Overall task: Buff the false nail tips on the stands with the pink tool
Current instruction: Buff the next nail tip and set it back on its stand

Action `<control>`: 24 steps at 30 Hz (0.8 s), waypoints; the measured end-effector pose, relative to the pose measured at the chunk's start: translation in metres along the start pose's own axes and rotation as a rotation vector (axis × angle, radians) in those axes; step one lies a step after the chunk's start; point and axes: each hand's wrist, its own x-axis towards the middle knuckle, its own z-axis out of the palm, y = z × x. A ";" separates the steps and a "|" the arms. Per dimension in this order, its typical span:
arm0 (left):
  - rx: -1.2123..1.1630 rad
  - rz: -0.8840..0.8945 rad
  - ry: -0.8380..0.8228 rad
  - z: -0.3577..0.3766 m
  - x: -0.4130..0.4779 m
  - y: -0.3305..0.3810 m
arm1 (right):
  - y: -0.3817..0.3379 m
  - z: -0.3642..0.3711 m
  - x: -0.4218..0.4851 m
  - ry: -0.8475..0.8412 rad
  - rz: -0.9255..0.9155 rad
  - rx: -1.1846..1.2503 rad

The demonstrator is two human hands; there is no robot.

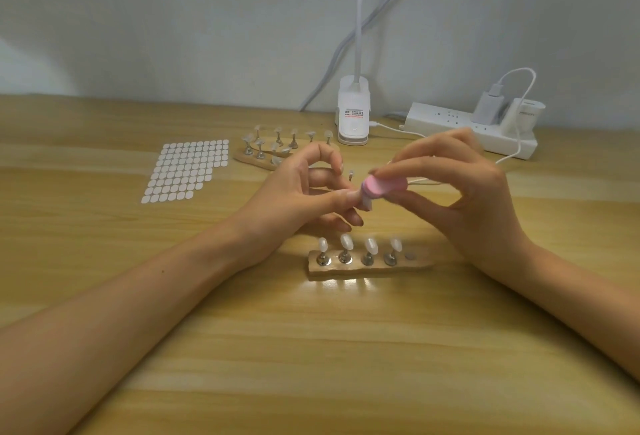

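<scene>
Head view: the pink tool (488,188) is pinched in the right hand (460,192), with the thumb underneath and the forefinger curled over the top. Its rounded pink end juts out leftward past those fingertips. That end meets the tips of the left hand (294,192), whose thumb and bent fingers close on what seems to be a loose nail tip (366,205); blur makes the exact hold hard to judge. A thin metal peg (351,175) shows just above the left thumb tip.

Just below both sets of fingers lies the near wooden stand (367,270), carrying four nail tips (346,241) upright on metal pegs, apart from the hands. Beyond the left fingers sits a second stand (256,161) with more tips, and further left a sheet of white stickers (187,170).

Behind the hands, the white lamp clip (353,112) bears a label with a red band, its print too small to read. On the power strip (450,119) beyond the right fingers, a white plug block (526,112) shows faint grey lettering that cannot be made out.
</scene>
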 end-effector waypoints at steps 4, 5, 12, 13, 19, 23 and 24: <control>0.014 -0.005 0.011 0.000 0.000 0.000 | -0.003 0.002 -0.001 -0.033 -0.062 -0.024; 0.007 -0.003 0.009 0.000 0.000 -0.001 | -0.001 0.001 -0.001 -0.010 -0.031 -0.032; 0.021 0.006 -0.002 0.000 0.000 -0.001 | -0.002 0.001 -0.001 -0.022 -0.036 -0.032; 0.008 0.005 -0.005 0.000 0.000 -0.001 | -0.001 0.000 0.000 0.001 0.000 -0.032; 0.031 0.010 -0.031 0.000 -0.001 -0.001 | 0.000 0.000 0.000 -0.029 -0.024 -0.024; 0.029 0.004 -0.010 0.000 -0.001 0.000 | -0.002 0.001 0.000 -0.024 -0.039 -0.033; 0.027 0.003 -0.003 0.000 -0.001 0.000 | -0.003 0.002 0.000 -0.034 -0.059 -0.028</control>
